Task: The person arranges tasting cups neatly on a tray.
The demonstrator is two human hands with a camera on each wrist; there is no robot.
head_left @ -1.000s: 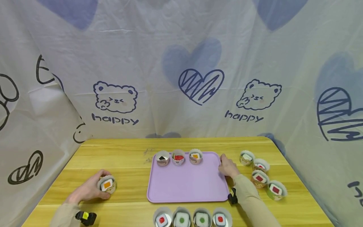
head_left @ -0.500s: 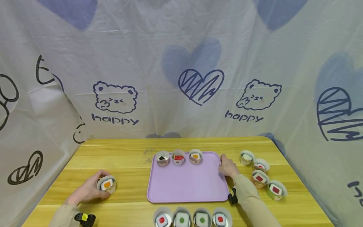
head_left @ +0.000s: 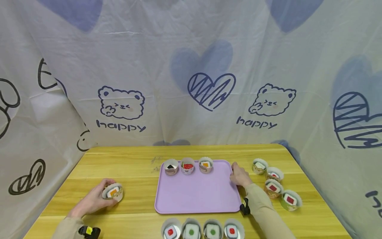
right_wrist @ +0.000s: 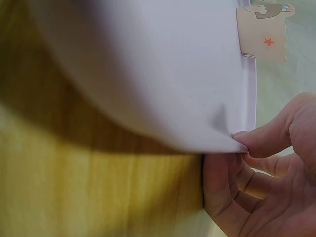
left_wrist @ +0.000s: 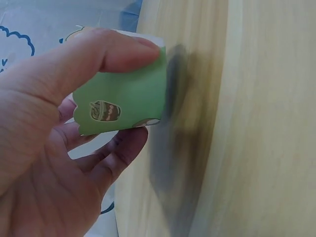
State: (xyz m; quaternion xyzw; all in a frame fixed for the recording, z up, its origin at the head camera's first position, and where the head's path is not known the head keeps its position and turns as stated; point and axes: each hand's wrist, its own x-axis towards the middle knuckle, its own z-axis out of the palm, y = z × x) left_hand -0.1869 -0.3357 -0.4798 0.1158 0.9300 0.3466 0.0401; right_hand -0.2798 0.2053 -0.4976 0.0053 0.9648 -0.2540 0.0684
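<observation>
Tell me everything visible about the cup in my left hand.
The cup looks like green printed paper, with a scalloped rim and a drink picture on its side. Inside sits a white-and-orange block. It is roughly upright, left of the tray, pinched between thumb and fingers of the left hand. Whether it touches the table is unclear.

Dark-blue "happy" lettering point(head_left: 121, 125) appears twice on the white, heart-patterned fabric backdrop point(head_left: 167, 113), beneath outlined bears point(head_left: 121, 102); at its right edge, more lettering point(head_left: 374, 200) is cut off.

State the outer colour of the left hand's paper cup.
Green; the paper cup shows best in the left wrist view.
</observation>
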